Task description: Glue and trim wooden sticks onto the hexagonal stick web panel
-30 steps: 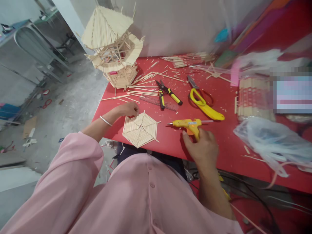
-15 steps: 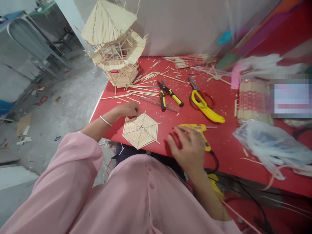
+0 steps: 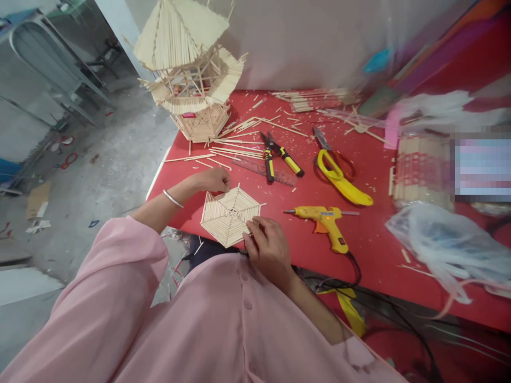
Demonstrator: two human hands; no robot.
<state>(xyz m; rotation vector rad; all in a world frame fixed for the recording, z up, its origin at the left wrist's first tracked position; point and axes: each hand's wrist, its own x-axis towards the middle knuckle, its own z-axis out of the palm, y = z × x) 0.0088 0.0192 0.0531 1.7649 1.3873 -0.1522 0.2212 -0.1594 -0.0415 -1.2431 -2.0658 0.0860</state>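
A flat hexagonal panel of thin wooden sticks (image 3: 227,215) lies near the table's front edge, with a few stick ends poking past its corners. My left hand (image 3: 213,181), a silver bangle on its wrist, is closed at the panel's upper left corner; its curled fingertips are partly hidden. Over the panel's lower right edge, my right hand (image 3: 269,250) rests with thumb and fingers apart, fingertips on the sticks. To its right lies a yellow glue gun (image 3: 323,218), its small orange light lit and its nozzle pointing left.
A tiered stick-built pagoda (image 3: 187,80) stands at the back left. Pliers (image 3: 279,157), a clear ruler (image 3: 255,169) and yellow-handled scissors (image 3: 337,173) lie mid-table. Loose sticks (image 3: 239,141) are scattered behind. Plastic bags (image 3: 443,239) fill the right; a black cable (image 3: 355,266) hangs off the edge.
My right hand has moved left from the glue gun to the right edge of the hexagonal panel. My left hand stays at the panel's corner. The glue gun now shows whole.
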